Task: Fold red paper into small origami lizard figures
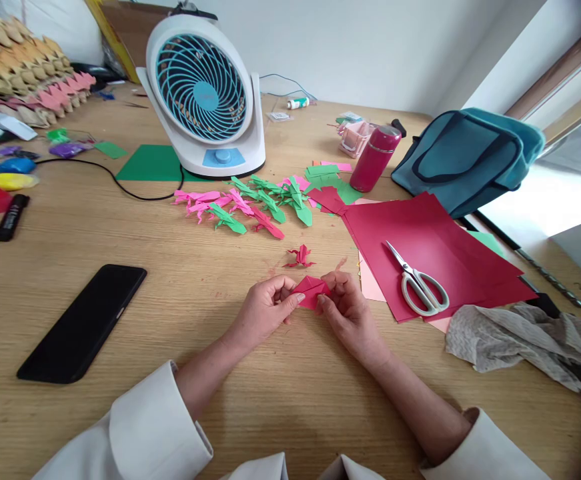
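Observation:
A small folded piece of red paper is held up between my two hands, a little above the wooden table. My left hand pinches its left side between thumb and fingers. On the other side, my right hand grips the right edge the same way. Just beyond the paper sits a red origami frog on the table. Farther back lies a loose group of pink and green folded paper figures, with one red figure at its near edge.
White-handled scissors lie on red paper sheets at right, beside a grey cloth. A red bottle and a teal bag stand behind. A fan stands at the back; a black phone lies left.

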